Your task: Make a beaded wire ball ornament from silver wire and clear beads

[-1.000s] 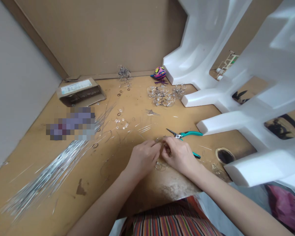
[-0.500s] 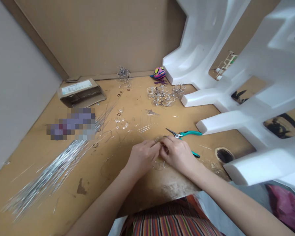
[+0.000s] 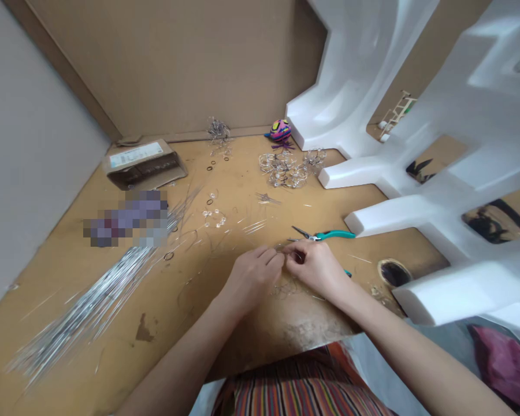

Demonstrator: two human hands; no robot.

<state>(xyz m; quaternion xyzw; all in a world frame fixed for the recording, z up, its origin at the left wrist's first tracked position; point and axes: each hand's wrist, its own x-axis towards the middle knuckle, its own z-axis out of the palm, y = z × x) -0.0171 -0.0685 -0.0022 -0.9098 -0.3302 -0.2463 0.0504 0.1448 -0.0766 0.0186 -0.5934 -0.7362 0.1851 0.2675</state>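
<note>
My left hand (image 3: 256, 273) is closed, its fingertips pinched near the front of the table. Close against it, my right hand (image 3: 314, 266) pinches with thumb and forefinger. Between them is a thin wire piece, mostly hidden by the fingers. Faint wire loops (image 3: 286, 289) show just below the hands. Behind my right hand lie pliers (image 3: 335, 234) with teal handles, jaws pointing left and partly covered by the hand. A ring of clear beads (image 3: 220, 221) and several short wire pieces (image 3: 255, 225) lie farther back.
A bundle of straight silver wires (image 3: 108, 289) stretches across the left side. Behind it are a blurred-out purple item (image 3: 127, 216) and an open cardboard box (image 3: 143, 162). Beaded wire loops (image 3: 283, 169) and a colourful ball (image 3: 280, 130) stand at the back. White moulded arms (image 3: 385, 214) border the right.
My right hand has shifted slightly and its thumb and forefinger now form a wider pinch, a little apart from my left hand. The left hand stays nearly still.
</note>
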